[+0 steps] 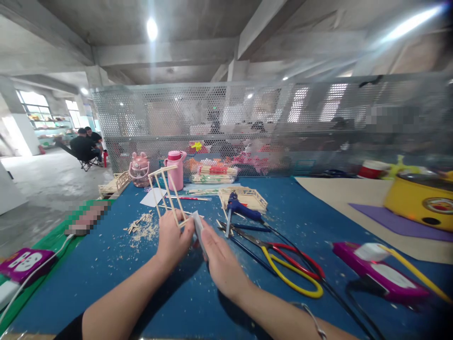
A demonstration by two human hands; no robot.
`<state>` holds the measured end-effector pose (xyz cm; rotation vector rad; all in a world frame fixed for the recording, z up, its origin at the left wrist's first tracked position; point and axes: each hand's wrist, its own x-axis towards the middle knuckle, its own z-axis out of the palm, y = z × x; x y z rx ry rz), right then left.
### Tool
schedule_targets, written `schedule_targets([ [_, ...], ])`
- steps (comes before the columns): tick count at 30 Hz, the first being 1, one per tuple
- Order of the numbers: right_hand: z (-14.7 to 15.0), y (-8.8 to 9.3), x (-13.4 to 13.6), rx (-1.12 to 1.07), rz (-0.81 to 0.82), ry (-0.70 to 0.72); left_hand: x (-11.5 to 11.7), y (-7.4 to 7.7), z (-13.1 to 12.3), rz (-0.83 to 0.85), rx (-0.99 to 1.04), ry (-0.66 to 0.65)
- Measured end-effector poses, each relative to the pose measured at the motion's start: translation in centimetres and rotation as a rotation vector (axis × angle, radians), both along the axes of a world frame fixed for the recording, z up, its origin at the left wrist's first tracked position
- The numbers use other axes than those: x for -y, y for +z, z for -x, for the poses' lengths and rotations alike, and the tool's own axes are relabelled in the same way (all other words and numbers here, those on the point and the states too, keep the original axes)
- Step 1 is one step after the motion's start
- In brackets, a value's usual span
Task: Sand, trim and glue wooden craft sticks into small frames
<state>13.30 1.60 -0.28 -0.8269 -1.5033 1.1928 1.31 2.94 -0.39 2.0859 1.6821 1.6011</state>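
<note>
My left hand (174,238) is closed around the lower end of a light wooden stick frame (169,188), which stands tilted above the table. Closed on a flat grey strip (198,229), my right hand (222,259) holds it against or right beside the frame's lower corner; whether they touch I cannot tell. The strip looks like a sanding piece, but its kind is unclear. Wood scraps and dust (143,229) lie left of my hands. Beyond my right hand are a blue glue gun (244,208), scissors with red and yellow handles (283,264) and a second stick frame (260,200).
A blue mat (116,283) covers the table. Pink bottles (179,172) and bundled sticks (215,174) stand or lie at the back, before a perforated metal screen (166,113). Purple power strips (382,278) with cables and a yellow pot (421,200) are at the right.
</note>
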Motion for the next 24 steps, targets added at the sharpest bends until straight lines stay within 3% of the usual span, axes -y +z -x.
schedule_targets([
  [5, -0.04, 0.28, -0.27, -0.01, -0.014, -0.049, 0.48, 0.01, -0.54, -0.015, -0.048, -0.161],
  [11, 0.04, 0.05, 0.06, -0.024, -0.002, 0.006, 0.14, 0.11, 0.06, -0.016, 0.038, -0.02],
  [15, 0.0, 0.06, -0.06, -0.044, -0.022, -0.039, 0.44, 0.16, -0.38, -0.029, -0.052, -0.119],
  [21, 0.14, 0.2, 0.27, -0.039, -0.025, 0.0, 0.15, 0.16, -0.17, -0.051, 0.014, 0.011],
  [24, 0.17, 0.16, 0.28, -0.044, -0.03, -0.02, 0.14, 0.04, -0.22, -0.007, 0.028, -0.034],
])
